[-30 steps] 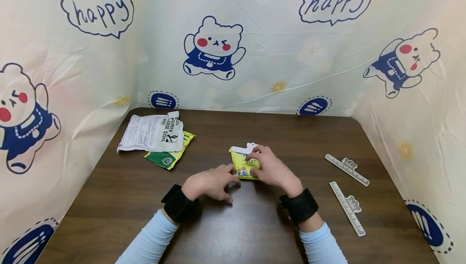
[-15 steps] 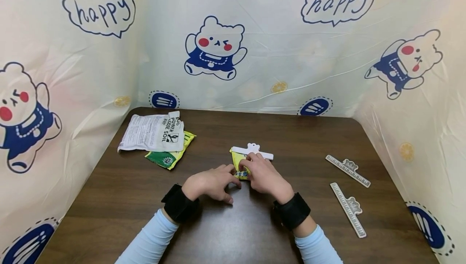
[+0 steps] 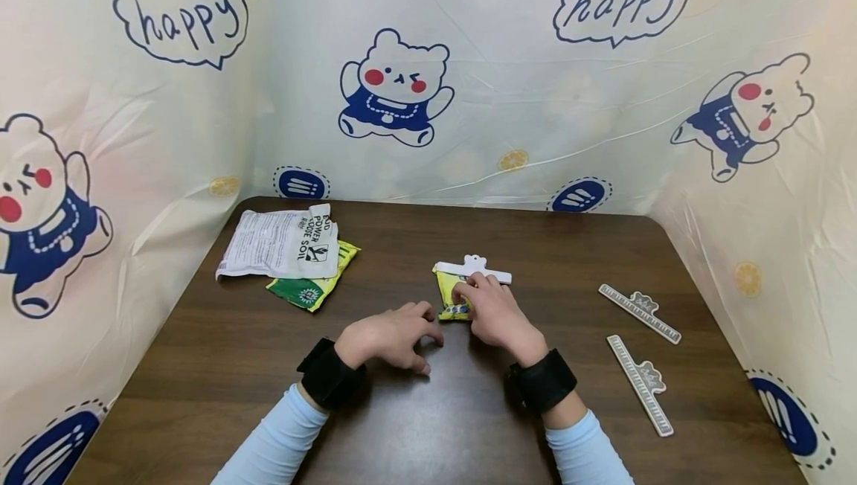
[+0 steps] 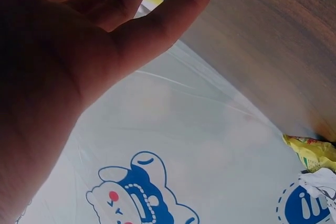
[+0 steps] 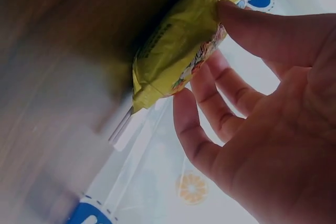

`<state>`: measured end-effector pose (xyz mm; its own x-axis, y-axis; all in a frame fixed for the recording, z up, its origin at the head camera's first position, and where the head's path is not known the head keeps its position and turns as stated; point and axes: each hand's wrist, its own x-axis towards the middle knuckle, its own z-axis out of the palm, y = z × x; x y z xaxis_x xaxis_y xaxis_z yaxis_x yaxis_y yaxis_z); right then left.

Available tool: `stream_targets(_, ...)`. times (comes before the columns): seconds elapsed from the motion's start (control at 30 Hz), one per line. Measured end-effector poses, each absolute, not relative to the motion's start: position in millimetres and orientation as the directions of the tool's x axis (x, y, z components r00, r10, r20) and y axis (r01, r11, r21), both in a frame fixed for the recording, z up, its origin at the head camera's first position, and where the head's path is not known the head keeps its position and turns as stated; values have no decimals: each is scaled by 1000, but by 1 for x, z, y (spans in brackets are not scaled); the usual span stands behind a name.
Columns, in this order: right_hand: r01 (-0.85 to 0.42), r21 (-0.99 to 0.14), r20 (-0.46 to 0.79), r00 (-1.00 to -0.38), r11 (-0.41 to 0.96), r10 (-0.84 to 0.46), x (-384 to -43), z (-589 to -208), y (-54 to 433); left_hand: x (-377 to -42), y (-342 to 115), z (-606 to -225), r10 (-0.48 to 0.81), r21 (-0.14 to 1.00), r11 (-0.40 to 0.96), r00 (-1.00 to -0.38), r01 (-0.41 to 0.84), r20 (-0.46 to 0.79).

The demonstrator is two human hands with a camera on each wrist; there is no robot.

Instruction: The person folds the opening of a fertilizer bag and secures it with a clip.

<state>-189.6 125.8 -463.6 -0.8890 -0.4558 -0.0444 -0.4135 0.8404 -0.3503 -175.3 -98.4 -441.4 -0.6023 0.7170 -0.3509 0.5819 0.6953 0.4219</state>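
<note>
Your right hand (image 3: 501,315) has hold of the yellow packet (image 3: 447,290), which sits near the middle of the bench (image 3: 462,429), a little right of centre. In the right wrist view, your thumb (image 5: 273,30) lies against the near side of the packet and your bent fingers (image 5: 195,135) reach to its other side, so the hand is only partly opened, with the packet between. A white clip (image 3: 454,269) lies across the packet's far edge; one end of its bar sticks out past the packet on the right. Your left hand (image 3: 388,336) is just beside the packet on its left, palm down, the fingers loosely spread and the thumb apart, with nothing in its grasp (whether the fingertips rest on the bench, I cannot tell).

To your right lie two loose clips: the farther clip (image 3: 639,314) and the nearer clip (image 3: 639,386), both slanted and well apart from the packet. At the far left, a white bag (image 3: 274,243) with dark print partly covers a green and yellow bag (image 3: 297,291). You have a black band on each wrist and light blue sleeves (image 3: 277,437), and a pale curtain (image 3: 509,98) with printed bears hangs around the bench.
</note>
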Motion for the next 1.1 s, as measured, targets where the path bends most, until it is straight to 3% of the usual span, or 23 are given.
stream_targets(0.27,-365,-325,-54,-914,872,-403,-193,-461,134,-174,-98,-441,719,420,693,-605,586,-342)
stream_targets(0.6,-478,-357,-1,-859,802,-512,-181,-451,122,-173,-96,-443,716,411,696,-609,589,-341)
stream_targets(1.1,-416,-328,10,-899,848,-437,-189,-464,123,-174,-96,-443,716,415,696,-604,586,-349)
